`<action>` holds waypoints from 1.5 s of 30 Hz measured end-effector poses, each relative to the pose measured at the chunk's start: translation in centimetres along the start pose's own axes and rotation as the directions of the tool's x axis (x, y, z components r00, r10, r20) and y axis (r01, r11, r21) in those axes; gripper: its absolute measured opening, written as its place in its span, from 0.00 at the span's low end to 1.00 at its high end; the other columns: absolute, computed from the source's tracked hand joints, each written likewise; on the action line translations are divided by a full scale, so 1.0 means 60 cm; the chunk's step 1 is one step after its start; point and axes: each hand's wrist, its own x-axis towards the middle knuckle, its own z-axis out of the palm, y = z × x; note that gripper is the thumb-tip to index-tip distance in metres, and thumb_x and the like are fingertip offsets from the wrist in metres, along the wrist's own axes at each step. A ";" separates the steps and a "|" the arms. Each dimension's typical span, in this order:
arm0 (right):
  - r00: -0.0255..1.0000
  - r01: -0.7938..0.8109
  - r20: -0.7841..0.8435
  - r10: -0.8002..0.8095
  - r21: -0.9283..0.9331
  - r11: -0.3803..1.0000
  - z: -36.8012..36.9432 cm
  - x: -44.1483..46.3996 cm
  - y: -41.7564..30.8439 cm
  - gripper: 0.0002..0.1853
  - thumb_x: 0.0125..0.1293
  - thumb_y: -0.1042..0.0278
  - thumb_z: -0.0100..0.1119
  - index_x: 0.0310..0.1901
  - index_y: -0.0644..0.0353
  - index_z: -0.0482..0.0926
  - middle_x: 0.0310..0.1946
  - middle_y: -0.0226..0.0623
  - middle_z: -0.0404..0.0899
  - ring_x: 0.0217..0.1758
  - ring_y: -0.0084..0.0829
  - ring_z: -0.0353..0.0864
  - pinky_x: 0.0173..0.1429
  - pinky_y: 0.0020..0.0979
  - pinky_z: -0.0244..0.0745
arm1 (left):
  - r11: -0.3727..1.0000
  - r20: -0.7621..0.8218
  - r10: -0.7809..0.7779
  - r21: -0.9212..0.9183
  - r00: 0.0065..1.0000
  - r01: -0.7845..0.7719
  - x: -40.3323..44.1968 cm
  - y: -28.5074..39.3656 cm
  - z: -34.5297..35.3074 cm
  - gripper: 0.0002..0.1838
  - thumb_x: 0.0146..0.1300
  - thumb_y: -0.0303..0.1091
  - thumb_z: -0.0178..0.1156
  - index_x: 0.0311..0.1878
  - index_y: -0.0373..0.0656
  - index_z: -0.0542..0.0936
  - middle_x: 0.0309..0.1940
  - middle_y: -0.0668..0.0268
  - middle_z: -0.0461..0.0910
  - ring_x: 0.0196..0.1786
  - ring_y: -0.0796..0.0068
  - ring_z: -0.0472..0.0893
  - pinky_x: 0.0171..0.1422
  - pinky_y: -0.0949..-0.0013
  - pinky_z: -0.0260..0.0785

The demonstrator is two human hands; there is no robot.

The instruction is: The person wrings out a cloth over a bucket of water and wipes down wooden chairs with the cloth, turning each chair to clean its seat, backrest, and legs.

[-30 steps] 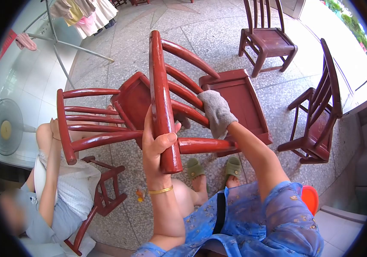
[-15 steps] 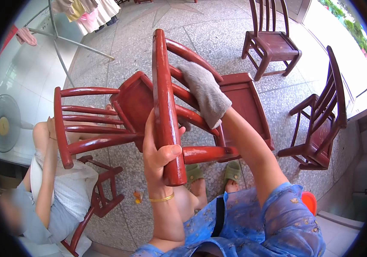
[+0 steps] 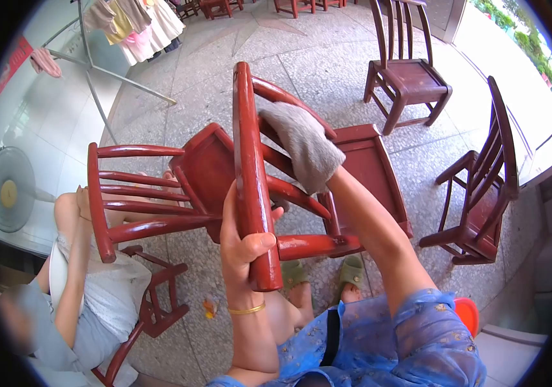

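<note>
My left hand [image 3: 245,248] is closed around the thick top rail [image 3: 250,174] of a glossy red wooden chair, near the rail's lower end. This chair is tipped so its back faces me, and its seat [image 3: 366,168] lies beyond the slats. My right hand is covered by a grey cloth [image 3: 305,145], which hides its fingers. The covered hand rests against the back slats [image 3: 289,187], close to the top rail. Directly left is a second red chair [image 3: 208,174], also tipped, its slatted back pointing left.
A seated person [image 3: 89,290] is at the left, a hand near their knee. Behind them are a fan [image 3: 10,190] and a metal rack [image 3: 89,64] with hanging clothes. Two darker chairs stand at right, one upright [image 3: 411,80] and one side-on [image 3: 476,219]. An orange-red bucket [image 3: 466,316] sits beside me.
The whole view has shifted slightly, so the scene sits lower. My right hand and the grey cloth have slid a little left along the slats, toward the top rail. My left hand keeps its hold.
</note>
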 end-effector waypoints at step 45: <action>0.820 -0.196 0.406 0.403 -0.461 0.865 -0.042 -0.021 0.137 0.19 0.29 0.69 0.73 0.29 0.58 0.78 0.26 0.41 0.81 0.37 0.41 0.85 0.43 0.32 0.81 | 0.993 -0.100 -0.061 0.093 0.993 0.071 -0.005 -0.007 0.050 0.59 0.34 0.44 0.68 0.72 0.32 0.53 0.60 0.56 0.66 0.58 0.66 0.73 0.59 0.60 0.75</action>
